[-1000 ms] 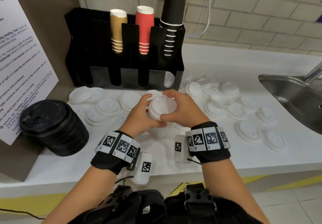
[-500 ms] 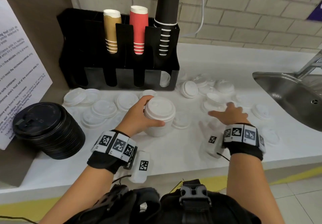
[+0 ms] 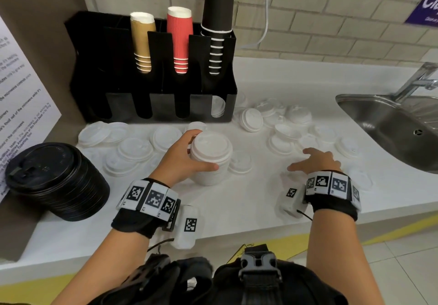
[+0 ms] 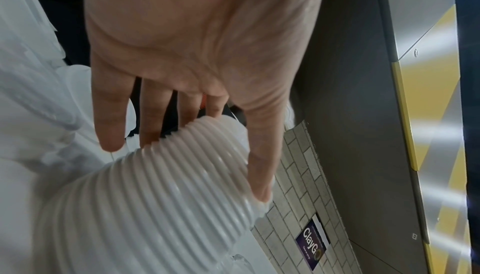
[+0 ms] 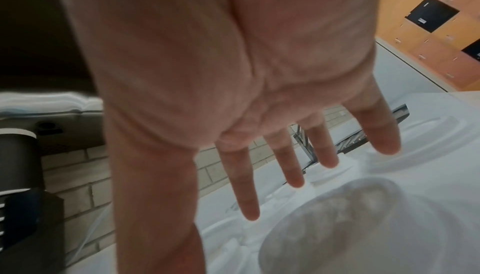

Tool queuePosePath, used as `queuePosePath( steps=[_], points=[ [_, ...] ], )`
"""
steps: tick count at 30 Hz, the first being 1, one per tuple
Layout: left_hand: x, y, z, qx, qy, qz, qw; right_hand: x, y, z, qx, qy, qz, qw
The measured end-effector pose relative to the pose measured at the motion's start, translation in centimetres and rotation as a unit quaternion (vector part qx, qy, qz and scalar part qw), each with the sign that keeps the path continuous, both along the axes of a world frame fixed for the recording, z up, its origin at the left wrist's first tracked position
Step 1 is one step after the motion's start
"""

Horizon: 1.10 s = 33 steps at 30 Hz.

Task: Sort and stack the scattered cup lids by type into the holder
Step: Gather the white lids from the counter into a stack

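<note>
A tall stack of white lids (image 3: pixel 211 160) stands on the white counter (image 3: pixel 237 207), and my left hand (image 3: pixel 187 155) grips its side with thumb and fingers; the left wrist view shows the ribbed stack (image 4: pixel 155 192) against my palm. My right hand (image 3: pixel 312 160) hovers open, fingers spread, over loose white lids (image 3: pixel 282 144) to the right; the right wrist view shows a lid (image 5: pixel 345 223) just under the fingers (image 5: pixel 249 206). The black holder (image 3: pixel 151 72) stands at the back with a few white lids (image 3: pixel 218 107) in its rightmost lower slot.
A stack of black lids (image 3: pixel 54 179) sits at the left by a notice sheet (image 3: pixel 21 96). More white lids (image 3: pixel 135 149) lie scattered left of my left hand. A steel sink (image 3: pixel 398 124) with tap is at the right. Brown, red and black cups fill the holder's upper slots.
My right hand let go of the white stack and moved right, spreading open over the scattered lids. My left hand kept hold of the stack, now resting on the counter.
</note>
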State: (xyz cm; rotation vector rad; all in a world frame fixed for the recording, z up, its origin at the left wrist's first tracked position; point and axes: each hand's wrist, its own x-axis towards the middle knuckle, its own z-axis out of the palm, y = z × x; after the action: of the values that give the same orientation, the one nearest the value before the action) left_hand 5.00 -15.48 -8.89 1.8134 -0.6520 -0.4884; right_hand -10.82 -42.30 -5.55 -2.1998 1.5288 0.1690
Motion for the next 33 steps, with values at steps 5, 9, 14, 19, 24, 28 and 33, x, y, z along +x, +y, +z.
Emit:
queuePosePath(
  steps=[5,9,14,19,24,28,33],
  points=[
    [0.0,0.1,0.2,-0.001,-0.003,-0.002,1.0,0.3,0.1,-0.6,0.019,0.019,0.041,0.999],
    [0.0,0.0,0.2,0.002,0.002,0.001,1.0,0.7,0.2,-0.6,0.037,0.031,0.062,0.997],
    [0.0,0.0,0.2,0.01,-0.011,0.003,1.0,1.3,1.2,0.6,0.029,-0.044,0.104,0.993],
    [0.0,-0.1,0.2,0.015,-0.013,0.005,1.0,3.3,5.5,3.5,0.139,-0.294,0.241,0.914],
    [-0.1,-0.2,0.2,0.009,0.018,0.01,1.0,6.7,10.0,3.4,0.077,-0.34,0.348,0.87],
    [0.0,-0.2,0.0,0.007,0.024,0.008,1.0,8.1,11.2,2.6,0.062,-0.321,0.382,0.864],
    [0.0,-0.2,-0.1,0.001,0.031,0.015,0.999,8.7,11.6,2.1,0.043,-0.297,0.403,0.865]
  ],
)
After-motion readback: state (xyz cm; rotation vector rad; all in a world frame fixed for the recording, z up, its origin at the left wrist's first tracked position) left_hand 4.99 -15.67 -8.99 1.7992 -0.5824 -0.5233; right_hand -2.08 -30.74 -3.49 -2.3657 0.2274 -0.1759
